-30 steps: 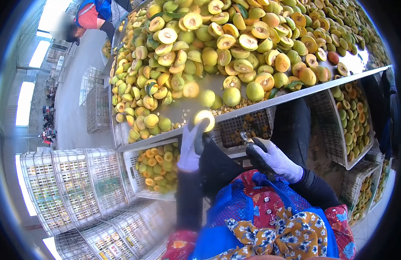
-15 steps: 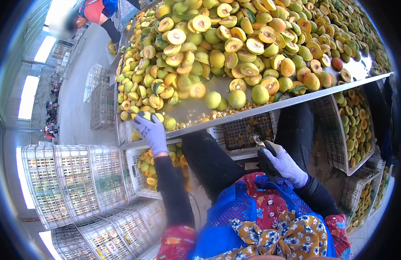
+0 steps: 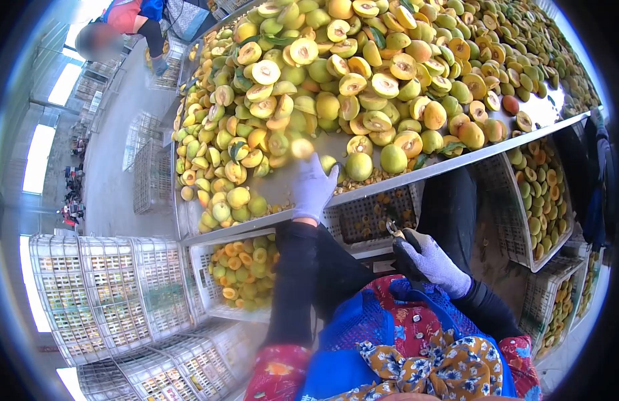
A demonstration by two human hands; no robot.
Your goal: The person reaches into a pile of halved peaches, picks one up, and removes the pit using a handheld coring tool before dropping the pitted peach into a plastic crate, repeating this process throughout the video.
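My left hand [image 3: 314, 187], in a pale lilac glove, is over the front of the metal table, thumb apart from the fingers. Its fingertips are right at a whole yellow-green stone fruit [image 3: 329, 164] and just below a cut half [image 3: 301, 148]. Two more whole fruits, a nearer one [image 3: 358, 166] and another [image 3: 393, 159], lie to the right. Close to my lap, my right hand [image 3: 433, 264], in a matching glove with dark palm, is closed round a small hand tool with a curved metal tip [image 3: 392, 228]. Its handle is mostly hidden by the fingers.
A large heap of halved and whole fruit [image 3: 363, 80] covers the table, whose raised metal rim [image 3: 416, 175] runs before me. Below stand a crate of fruit halves [image 3: 201, 267], a crate with small scraps [image 3: 336, 227] and another fruit crate [image 3: 517, 220]. A person [image 3: 132, 23] works beyond.
My left hand has moved right along the table from the left corner, where fruit it was handling now lies, to the whole fruit near the middle. My right hand stays nearly still.
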